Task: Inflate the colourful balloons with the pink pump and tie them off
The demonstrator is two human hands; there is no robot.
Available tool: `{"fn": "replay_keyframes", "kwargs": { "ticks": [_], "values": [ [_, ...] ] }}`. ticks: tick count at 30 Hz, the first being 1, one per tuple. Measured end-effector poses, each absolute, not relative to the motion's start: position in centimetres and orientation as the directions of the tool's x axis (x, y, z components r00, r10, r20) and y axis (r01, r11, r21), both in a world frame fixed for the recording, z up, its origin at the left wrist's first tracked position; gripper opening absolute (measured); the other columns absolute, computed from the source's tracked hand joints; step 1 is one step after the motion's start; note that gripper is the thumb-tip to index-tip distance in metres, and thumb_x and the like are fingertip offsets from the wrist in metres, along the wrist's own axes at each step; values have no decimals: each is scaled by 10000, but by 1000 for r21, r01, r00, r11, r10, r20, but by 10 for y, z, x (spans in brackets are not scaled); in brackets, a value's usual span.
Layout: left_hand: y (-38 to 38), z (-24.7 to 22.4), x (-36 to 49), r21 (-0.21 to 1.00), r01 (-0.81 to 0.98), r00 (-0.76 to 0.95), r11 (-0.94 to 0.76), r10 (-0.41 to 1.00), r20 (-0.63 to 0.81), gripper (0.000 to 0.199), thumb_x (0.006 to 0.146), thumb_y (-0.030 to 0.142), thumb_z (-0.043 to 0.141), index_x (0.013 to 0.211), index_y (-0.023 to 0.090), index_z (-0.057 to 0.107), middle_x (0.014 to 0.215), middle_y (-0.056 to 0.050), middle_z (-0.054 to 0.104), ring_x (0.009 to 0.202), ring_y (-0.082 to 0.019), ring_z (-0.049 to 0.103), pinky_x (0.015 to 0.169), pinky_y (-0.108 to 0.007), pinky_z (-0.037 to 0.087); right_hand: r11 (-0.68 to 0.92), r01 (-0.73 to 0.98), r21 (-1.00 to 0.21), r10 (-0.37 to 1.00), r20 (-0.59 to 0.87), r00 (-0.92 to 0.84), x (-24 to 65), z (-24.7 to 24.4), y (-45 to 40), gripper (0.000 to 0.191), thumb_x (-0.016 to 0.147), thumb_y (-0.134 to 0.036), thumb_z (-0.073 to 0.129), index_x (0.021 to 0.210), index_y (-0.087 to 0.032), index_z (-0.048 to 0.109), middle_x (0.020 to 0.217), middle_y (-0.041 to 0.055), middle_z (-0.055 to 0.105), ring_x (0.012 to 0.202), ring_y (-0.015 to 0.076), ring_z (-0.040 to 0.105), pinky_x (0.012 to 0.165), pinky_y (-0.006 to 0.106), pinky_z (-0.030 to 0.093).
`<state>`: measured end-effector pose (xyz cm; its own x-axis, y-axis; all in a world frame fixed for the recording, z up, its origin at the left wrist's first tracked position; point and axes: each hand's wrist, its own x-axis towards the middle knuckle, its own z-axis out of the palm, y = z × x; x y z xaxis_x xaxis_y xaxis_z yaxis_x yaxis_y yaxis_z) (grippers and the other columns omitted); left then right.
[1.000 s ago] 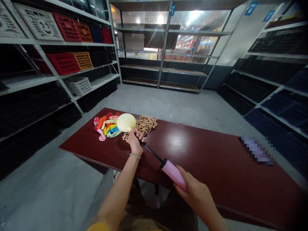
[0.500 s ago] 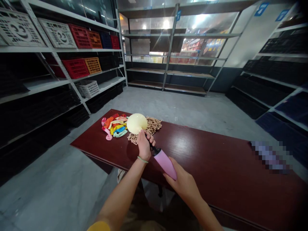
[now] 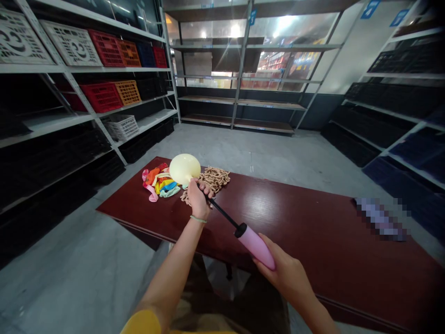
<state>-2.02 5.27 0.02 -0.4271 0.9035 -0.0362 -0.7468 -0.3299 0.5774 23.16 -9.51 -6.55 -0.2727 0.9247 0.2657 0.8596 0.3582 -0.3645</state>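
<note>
A pale yellow balloon (image 3: 185, 169), round and inflated, sits on the nozzle end of a hand pump. My left hand (image 3: 199, 199) is closed around the balloon's neck and the pump's black front end. The pump's pink body (image 3: 257, 247) is gripped by my right hand (image 3: 283, 266), nearer to me. A black rod (image 3: 224, 212) shows between the two hands. Behind the left hand lie a pile of colourful flat balloons (image 3: 162, 183) and a heap of tan twisted pieces (image 3: 215, 178), partly hidden by the hand and balloon.
The dark red table (image 3: 299, 227) runs across the view. A blurred purple item (image 3: 380, 220) lies at its right end. Metal shelves with red crates (image 3: 104, 96) stand at the left. More shelving (image 3: 239, 99) stands at the back and right.
My right hand has drawn the pink body down and right, away from my left hand, exposing the long black rod. The balloon looks slightly larger. The view has shifted a little.
</note>
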Motion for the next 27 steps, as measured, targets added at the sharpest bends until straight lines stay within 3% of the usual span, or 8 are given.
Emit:
{"fn": "replay_keyframes", "kwargs": {
  "ticks": [9,14,18,27],
  "values": [
    [31,-17,15,676,-700,-361,-229,931,-58,293,908,451,529,777,209,429,592,65,357,409,-62,361,347,-166,299,306,850,-428,948,220,-231,174,-47,-68,580,861,-396,591,1410,-275,447,1257,69,663,961,279,714,730,354,580],
    [35,-18,6,679,-699,-378,-224,922,-85,245,906,422,546,816,214,453,581,71,365,395,-65,356,338,-162,285,346,816,-464,938,205,-281,188,-61,-78,603,869,-372,593,1435,-265,414,1312,98,625,1067,272,678,825,366,569],
    [44,-11,-7,655,-712,-395,-254,915,-75,217,912,397,534,833,217,445,573,76,358,389,-62,359,340,-162,283,368,819,-440,929,215,-302,220,-68,-94,579,885,-383,581,1423,-251,411,1331,91,611,1150,251,636,914,369,543],
    [57,-4,-26,607,-729,-444,-317,893,-67,229,899,389,569,828,220,432,584,78,334,390,-57,333,340,-172,263,362,867,-342,925,247,-289,241,-70,-100,534,878,-400,583,1373,-257,440,1241,63,666,1030,229,690,792,331,572]
  ]
}}
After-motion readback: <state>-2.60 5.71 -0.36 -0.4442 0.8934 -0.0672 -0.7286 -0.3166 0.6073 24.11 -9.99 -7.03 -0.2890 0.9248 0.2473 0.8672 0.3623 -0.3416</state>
